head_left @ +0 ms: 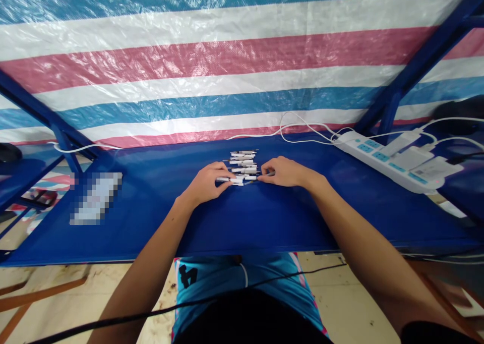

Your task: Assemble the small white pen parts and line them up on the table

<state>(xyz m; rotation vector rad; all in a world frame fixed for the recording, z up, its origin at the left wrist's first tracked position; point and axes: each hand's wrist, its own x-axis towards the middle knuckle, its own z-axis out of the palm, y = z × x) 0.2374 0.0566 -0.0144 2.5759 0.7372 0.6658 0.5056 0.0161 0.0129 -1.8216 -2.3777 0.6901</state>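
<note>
Several small white rods with dark metal tips lie in a row at the middle of the blue table. My left hand rests at the near left of the row, fingers curled round one white rod. My right hand is at the near right, its fingertips pinched on the thin dark end of a rod. The two hands almost meet over the nearest pieces.
A white power strip with several chargers plugged in lies at the right, its white cables trailing along the back edge. A blurred pale object lies at the left. A striped tarp and blue frame bars close the back.
</note>
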